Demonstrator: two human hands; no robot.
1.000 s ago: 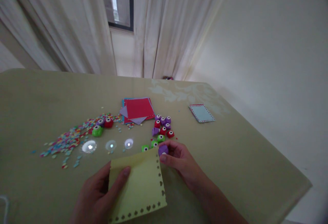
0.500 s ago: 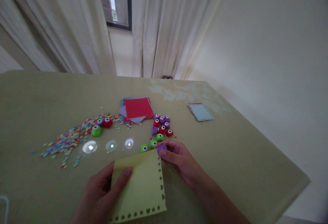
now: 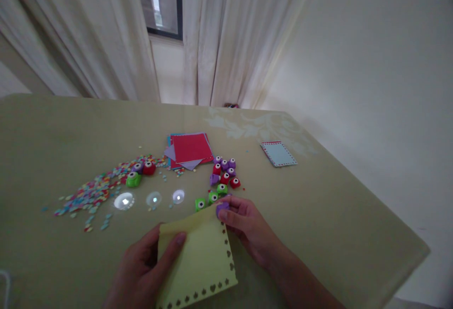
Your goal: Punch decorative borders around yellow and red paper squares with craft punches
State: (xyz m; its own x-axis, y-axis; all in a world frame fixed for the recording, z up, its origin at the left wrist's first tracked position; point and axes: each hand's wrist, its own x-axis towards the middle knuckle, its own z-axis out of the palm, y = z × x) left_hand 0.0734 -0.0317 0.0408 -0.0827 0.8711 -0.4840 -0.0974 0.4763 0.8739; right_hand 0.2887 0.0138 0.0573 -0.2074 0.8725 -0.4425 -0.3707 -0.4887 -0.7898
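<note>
A yellow sheet of paper (image 3: pixel 198 257) is gripped at its left side by my left hand (image 3: pixel 152 262), thumb on top. Small star, heart and other cut-outs run along its right and lower edges. My right hand (image 3: pixel 244 219) pinches a purple craft punch (image 3: pixel 222 209) at the sheet's upper right corner; the punch sits on the edge there. Just beyond it stand green punches (image 3: pixel 213 197), red punches (image 3: pixel 225 178) and purple punches (image 3: pixel 231 162), several in all, with shaped openings on top.
Colourful paper confetti (image 3: pixel 92 193) is strewn at left, beside a green punch (image 3: pixel 133 179). A stack of coloured sheets (image 3: pixel 193 147) lies at centre back. Edge-punched pale blue cards (image 3: pixel 278 154) lie to the right. Light reflections shine on the tabletop (image 3: pixel 318 214).
The yellow sheet has turned slightly and shifted a little right. The purple punch has moved slightly down and sits further over the sheet's corner.
</note>
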